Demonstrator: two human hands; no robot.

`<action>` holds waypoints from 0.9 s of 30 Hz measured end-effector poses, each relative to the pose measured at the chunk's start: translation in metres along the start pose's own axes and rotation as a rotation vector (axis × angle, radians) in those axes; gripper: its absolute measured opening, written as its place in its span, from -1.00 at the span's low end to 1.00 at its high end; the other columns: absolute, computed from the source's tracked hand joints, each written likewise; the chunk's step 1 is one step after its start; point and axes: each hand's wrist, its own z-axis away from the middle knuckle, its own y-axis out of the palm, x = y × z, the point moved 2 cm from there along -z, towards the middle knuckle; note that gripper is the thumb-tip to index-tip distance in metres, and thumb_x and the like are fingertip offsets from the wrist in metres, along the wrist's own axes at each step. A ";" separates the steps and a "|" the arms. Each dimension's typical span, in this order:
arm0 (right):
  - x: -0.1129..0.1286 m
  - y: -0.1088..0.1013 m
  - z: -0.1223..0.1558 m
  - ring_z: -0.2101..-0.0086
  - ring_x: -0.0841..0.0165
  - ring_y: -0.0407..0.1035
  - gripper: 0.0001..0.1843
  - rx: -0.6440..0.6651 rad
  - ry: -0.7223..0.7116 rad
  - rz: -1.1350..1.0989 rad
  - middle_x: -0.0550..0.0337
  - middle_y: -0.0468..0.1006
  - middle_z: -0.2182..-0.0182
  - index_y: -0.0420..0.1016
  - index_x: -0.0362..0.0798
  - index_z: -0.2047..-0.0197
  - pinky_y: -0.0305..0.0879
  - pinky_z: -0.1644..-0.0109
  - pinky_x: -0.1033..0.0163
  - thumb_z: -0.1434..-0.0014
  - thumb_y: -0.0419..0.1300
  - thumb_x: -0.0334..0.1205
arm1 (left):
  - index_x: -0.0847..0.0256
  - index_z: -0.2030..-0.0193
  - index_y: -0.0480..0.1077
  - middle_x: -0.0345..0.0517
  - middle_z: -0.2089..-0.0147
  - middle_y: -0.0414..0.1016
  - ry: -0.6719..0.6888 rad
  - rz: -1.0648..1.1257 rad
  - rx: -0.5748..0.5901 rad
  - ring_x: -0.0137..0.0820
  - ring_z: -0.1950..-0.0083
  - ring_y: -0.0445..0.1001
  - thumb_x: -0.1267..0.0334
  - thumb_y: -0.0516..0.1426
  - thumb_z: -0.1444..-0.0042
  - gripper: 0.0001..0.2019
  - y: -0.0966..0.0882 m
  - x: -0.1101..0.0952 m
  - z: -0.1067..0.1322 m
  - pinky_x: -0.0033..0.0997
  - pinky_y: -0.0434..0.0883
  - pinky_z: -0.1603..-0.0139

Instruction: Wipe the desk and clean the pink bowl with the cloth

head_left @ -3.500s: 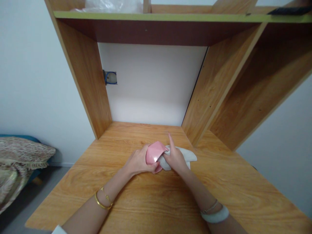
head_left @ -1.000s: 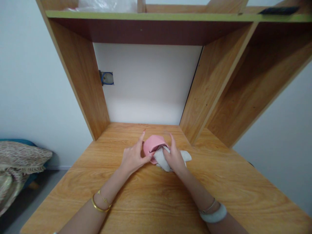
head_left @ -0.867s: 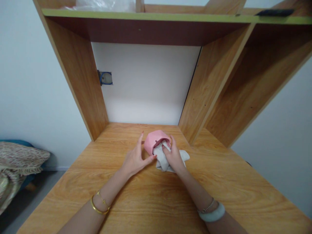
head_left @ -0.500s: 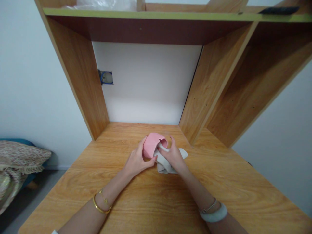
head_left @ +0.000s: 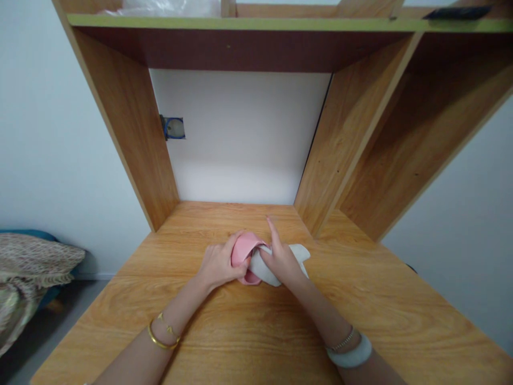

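A small pink cup (head_left: pixel 241 250) lies tipped on its side on the wooden desk (head_left: pixel 256 321), just above its surface. My left hand (head_left: pixel 218 264) is wrapped round the cup from the left, fingers curled over it. My right hand (head_left: pixel 280 259) grips a pale grey cloth (head_left: pixel 298 254) and presses part of it against the cup's mouth, index finger stretched forward. The rest of the cloth trails to the right on the desk.
A wooden hutch (head_left: pixel 136 133) with side panels and a green-edged shelf (head_left: pixel 240 24) rises behind the desk. A clear plastic bag (head_left: pixel 168 6) lies on that shelf. A patterned blanket (head_left: pixel 28 267) is at the lower left. A wall socket hole (head_left: pixel 173 128) is behind.
The cup has been turned in my left hand and lowered toward the desk. My right hand has shifted the cloth across the cup's opening.
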 end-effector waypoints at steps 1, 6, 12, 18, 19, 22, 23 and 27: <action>-0.002 0.000 0.000 0.39 0.24 0.41 -0.20 -0.021 0.008 -0.048 0.08 0.52 0.35 -0.28 -0.10 -0.30 0.24 0.32 0.24 -0.05 0.02 -0.29 | 0.17 -0.26 -0.01 -0.01 0.16 0.48 -0.015 0.029 -0.022 -0.16 0.22 0.48 0.00 0.00 -0.02 -0.34 0.000 0.000 0.000 -0.20 0.35 0.17; -0.012 0.004 -0.004 0.08 0.24 0.32 -0.28 -0.189 0.097 -0.301 -0.05 0.37 0.01 -0.14 -0.14 -0.26 0.21 0.03 0.16 -0.02 -0.01 -0.35 | 0.25 -0.32 -0.35 0.06 0.05 0.39 -0.055 0.243 -0.104 -0.22 0.18 0.45 -0.04 0.00 -0.07 -0.19 0.005 -0.001 -0.003 -0.24 0.35 0.15; -0.013 0.017 -0.008 0.01 0.31 0.26 -0.44 -0.212 0.144 -0.523 0.00 0.35 -0.01 0.04 -0.13 -0.14 0.15 -0.06 0.17 -0.03 -0.01 -0.29 | 0.26 -0.29 -0.29 0.09 0.02 0.35 -0.011 0.513 -0.106 -0.36 0.25 0.43 0.05 0.07 -0.04 -0.20 0.018 -0.009 -0.001 -0.41 0.39 0.26; -0.005 0.005 -0.006 0.33 0.24 0.42 -0.24 -0.189 0.211 -0.290 0.04 0.50 0.29 -0.10 -0.19 -0.22 0.28 0.26 0.20 0.00 0.10 -0.20 | 0.28 -0.22 -0.10 -0.22 0.45 0.38 -0.077 0.552 -0.109 -0.47 0.55 0.34 0.11 0.12 0.04 -0.27 0.013 -0.007 0.000 -0.53 0.31 0.56; -0.004 0.001 -0.005 0.38 0.23 0.42 -0.22 -0.187 0.220 -0.229 0.06 0.51 0.35 -0.13 -0.20 -0.24 0.26 0.32 0.22 0.00 0.10 -0.18 | 0.26 -0.22 -0.08 -0.20 0.42 0.40 -0.063 0.525 -0.117 -0.44 0.50 0.38 0.12 0.13 0.06 -0.28 0.011 -0.007 0.000 -0.50 0.34 0.52; -0.004 -0.008 -0.004 0.43 0.20 0.42 -0.20 -0.186 0.242 -0.012 0.09 0.51 0.45 -0.17 -0.16 -0.26 0.19 0.41 0.26 -0.04 0.09 -0.11 | 0.17 -0.20 -0.01 -0.07 0.17 0.43 -0.014 0.437 -0.112 -0.30 0.25 0.45 0.16 0.16 0.13 -0.28 0.008 -0.008 0.001 -0.37 0.40 0.28; -0.004 -0.009 -0.003 0.43 0.19 0.42 -0.20 -0.183 0.246 0.065 0.10 0.50 0.47 -0.18 -0.15 -0.27 0.18 0.42 0.26 -0.06 0.09 -0.10 | 0.16 -0.19 0.00 -0.05 0.10 0.42 -0.012 0.419 -0.099 -0.27 0.18 0.44 0.16 0.17 0.14 -0.28 0.008 -0.008 0.001 -0.34 0.40 0.22; -0.003 -0.011 -0.002 0.43 0.18 0.43 -0.23 -0.189 0.220 0.279 0.13 0.50 0.49 -0.17 -0.05 -0.28 0.13 0.42 0.28 -0.08 0.07 -0.06 | 0.18 -0.17 0.05 -0.02 0.08 0.42 -0.063 0.425 -0.058 -0.25 0.15 0.43 0.16 0.17 0.15 -0.30 0.010 -0.007 0.000 -0.28 0.38 0.16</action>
